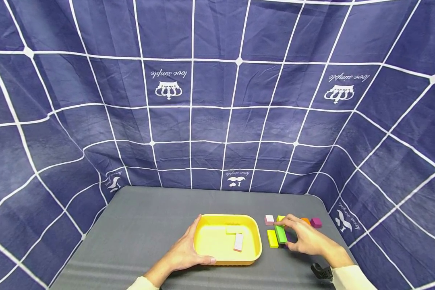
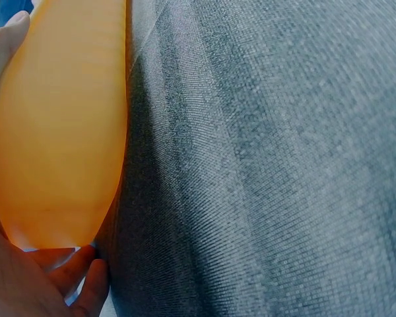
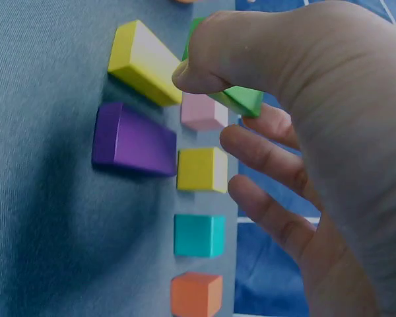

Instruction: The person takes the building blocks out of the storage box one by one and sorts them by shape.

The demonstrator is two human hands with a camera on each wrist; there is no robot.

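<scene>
My left hand (image 1: 185,249) holds the left end of a yellow plastic tray (image 1: 212,246), thumb along the near side and fingers around the far left corner. Inside the tray lie a pale yellow block (image 1: 234,229) and a pinkish-white block (image 1: 238,242). To the right of the tray, my right hand (image 1: 308,238) pinches a long green block (image 1: 280,235) between thumb and fingers. In the right wrist view that green block (image 3: 243,100) is tilted and raised, partly hidden by the thumb. A long yellow block (image 1: 272,239) and a purple block (image 3: 135,140) lie beneath it.
A row of small blocks stands farther back on the grey cloth: pink (image 1: 269,220), yellow (image 3: 199,169), teal (image 3: 199,235), orange (image 3: 195,294) and magenta (image 1: 316,222). A black strap (image 1: 320,271) shows by the right wrist. Blue checked cloth (image 1: 217,121) hangs around the table.
</scene>
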